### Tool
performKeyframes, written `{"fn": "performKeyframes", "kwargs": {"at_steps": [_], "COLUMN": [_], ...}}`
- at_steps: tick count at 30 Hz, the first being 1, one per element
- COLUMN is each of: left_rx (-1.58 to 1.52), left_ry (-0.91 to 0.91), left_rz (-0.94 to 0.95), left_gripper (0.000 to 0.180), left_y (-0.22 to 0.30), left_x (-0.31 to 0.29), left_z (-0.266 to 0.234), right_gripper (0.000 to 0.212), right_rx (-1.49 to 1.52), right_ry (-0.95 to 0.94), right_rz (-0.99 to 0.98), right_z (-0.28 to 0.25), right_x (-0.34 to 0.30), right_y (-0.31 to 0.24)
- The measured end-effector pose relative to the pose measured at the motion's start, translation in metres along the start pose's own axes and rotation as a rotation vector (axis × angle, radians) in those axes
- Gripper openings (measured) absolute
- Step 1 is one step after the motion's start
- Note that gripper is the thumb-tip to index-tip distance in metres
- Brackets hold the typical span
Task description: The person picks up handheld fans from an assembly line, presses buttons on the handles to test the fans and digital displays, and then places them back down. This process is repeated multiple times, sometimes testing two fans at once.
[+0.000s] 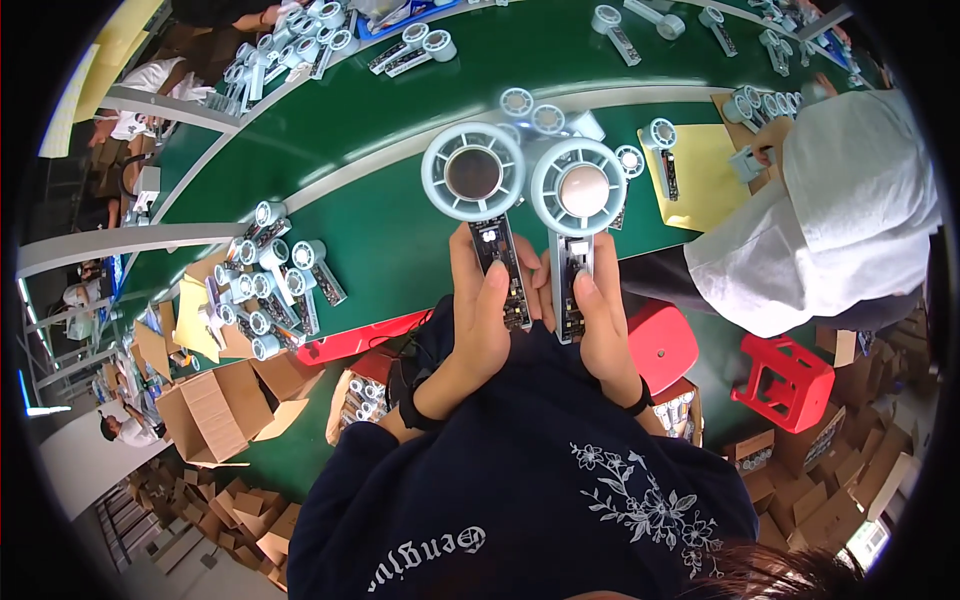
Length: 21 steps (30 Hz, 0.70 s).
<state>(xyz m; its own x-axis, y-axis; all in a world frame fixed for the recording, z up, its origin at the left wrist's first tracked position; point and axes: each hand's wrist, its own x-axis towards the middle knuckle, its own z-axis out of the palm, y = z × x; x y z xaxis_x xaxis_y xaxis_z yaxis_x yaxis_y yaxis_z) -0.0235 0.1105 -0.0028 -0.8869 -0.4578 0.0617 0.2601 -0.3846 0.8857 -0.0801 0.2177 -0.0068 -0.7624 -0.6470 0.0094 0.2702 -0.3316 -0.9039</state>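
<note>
My left hand [482, 318] is closed round the open handle of a pale blue handheld fan [472, 174], thumb on its exposed circuit board. In my right hand [600, 325] is a second handheld fan [584, 190], gripped the same way, its hub paler than the dark hub of the first. Both fans stand upright side by side, round heads away from me, the heads almost touching. Behind them on the green bench [370, 215] lie a few more fan heads [548, 119], partly hidden.
A pile of fans [270, 285] lies at the bench's left. To the right, a co-worker in a pale grey top [850, 200] sits by a yellow sheet [697, 180]. Red stools [788, 382] and cardboard boxes [225, 410] stand below. More fans [410, 50] lie across the far belt.
</note>
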Motion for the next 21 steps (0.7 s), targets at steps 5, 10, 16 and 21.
{"fn": "performKeyframes", "kwargs": {"at_steps": [5, 10, 16, 21], "left_rx": [-0.018, -0.005, 0.037, -0.051], "left_ry": [0.028, 0.062, 0.011, 0.014], "left_rz": [-0.066, -0.084, -0.115, -0.106], "left_gripper": [0.031, 0.029, 0.029, 0.030], "left_y": [0.008, 0.016, 0.031, 0.032], "left_x": [0.016, 0.028, 0.038, 0.040], "left_z": [-0.017, -0.028, -0.051, -0.067], "right_gripper": [0.028, 0.026, 0.052, 0.047], "right_rx": [0.072, 0.089, -0.044, -0.116], "right_ry": [-0.064, -0.025, 0.052, 0.099], "right_rz": [0.053, 0.071, 0.029, -0.014], "right_z": [0.007, 0.021, 0.039, 0.056], "right_x": [0.017, 0.033, 0.046, 0.053], "right_y": [0.000, 0.001, 0.011, 0.021]}}
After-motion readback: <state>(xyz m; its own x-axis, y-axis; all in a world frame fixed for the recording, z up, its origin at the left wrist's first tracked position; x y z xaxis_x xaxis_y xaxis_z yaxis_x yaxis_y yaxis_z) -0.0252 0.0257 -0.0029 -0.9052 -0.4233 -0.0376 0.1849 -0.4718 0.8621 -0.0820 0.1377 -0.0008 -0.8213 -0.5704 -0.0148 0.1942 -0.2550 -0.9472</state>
